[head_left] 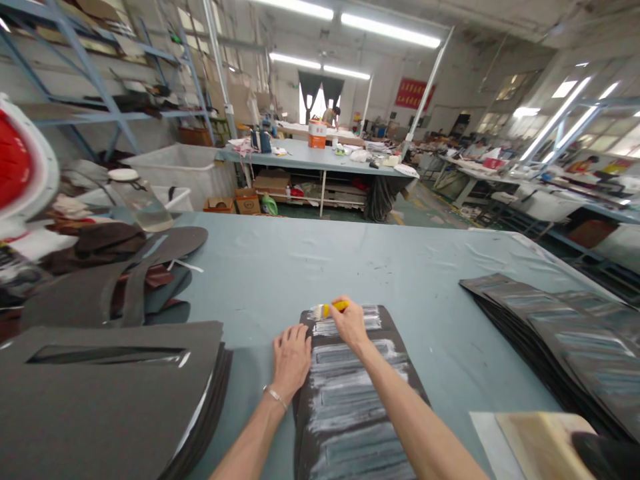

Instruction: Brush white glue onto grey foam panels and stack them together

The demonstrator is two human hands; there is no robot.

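Note:
My right hand (349,323) grips a paintbrush (326,311) by its yellow handle. Its pale bristles touch the far end of a dark panel (357,395), streaked across with wet-looking whitish bands. At the panel's left edge, my left hand (293,353) lies flat with fingers stretched forward, partly on the panel and partly on the table. A bracelet circles the left wrist. The near end of the panel runs out of view at the bottom.
Dark panels (110,393) are stacked at left, below cut pieces and a clear jar (143,200). Streaked panels (550,333) fan out at right. A cream-coloured container (543,443) sits at lower right. Beyond the blue-grey table (260,257) stands another worktable (285,160); a person (331,116) is far behind.

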